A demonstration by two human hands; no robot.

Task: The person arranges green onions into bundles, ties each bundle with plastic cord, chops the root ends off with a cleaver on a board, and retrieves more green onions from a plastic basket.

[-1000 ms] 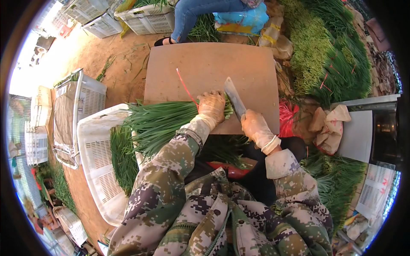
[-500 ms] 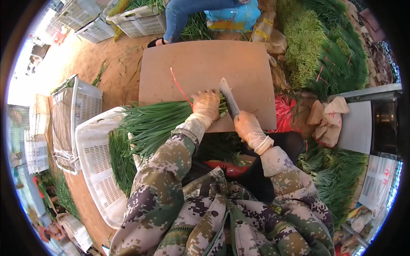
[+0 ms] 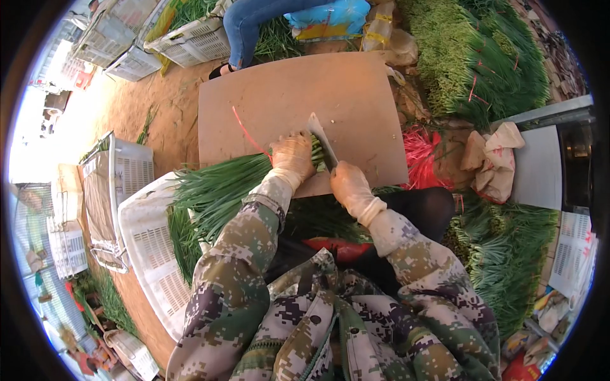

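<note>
A bunch of garlic chives (image 3: 222, 184) lies across the near left part of a brown board (image 3: 286, 82), its leaves hanging over the edge toward a white crate. My gloved left hand (image 3: 293, 155) is wrapped round the bunch near its stem ends, pressing it onto the board. A red tie (image 3: 244, 130) sticks up beside that hand. In my gloved right hand (image 3: 349, 184) is the handle of a knife (image 3: 323, 143). Its broad blade stands on edge right against the stem ends, pointing away from me.
At my left stands a white crate (image 3: 149, 213) with chives in it. Piles of chives (image 3: 470, 70) lie at the far right, and more chives (image 3: 502, 254) at the near right. Red plastic strips (image 3: 419, 159) hang by the board's right edge. Across the board is another person's leg (image 3: 241, 35).
The view has shifted slightly, so the board and hands appear further left. The knife blade has come a little closer to the stem ends. Both hands keep their hold.
</note>
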